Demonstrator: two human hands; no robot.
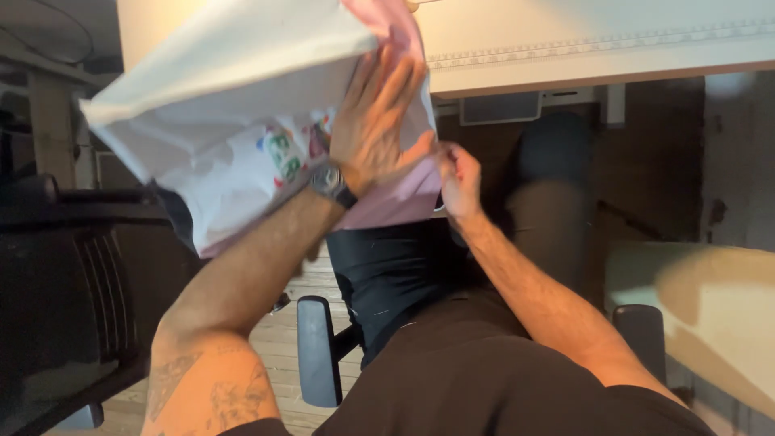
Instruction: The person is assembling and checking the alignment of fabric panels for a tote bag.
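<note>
White and pink cloth [234,121] (printed with small coloured shapes) hangs in the air in front of the pale surface [597,44]. The left hand [375,121] lies flat and open against it, fingers spread, a dark wristwatch [331,184] below. The right hand [458,179] pinches the pink lower edge.

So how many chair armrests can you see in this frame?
2. One black armrest stands lower centre-left, between the left forearm and the lap; the other armrest is lower right, beyond the right forearm. None seems hidden.
</note>
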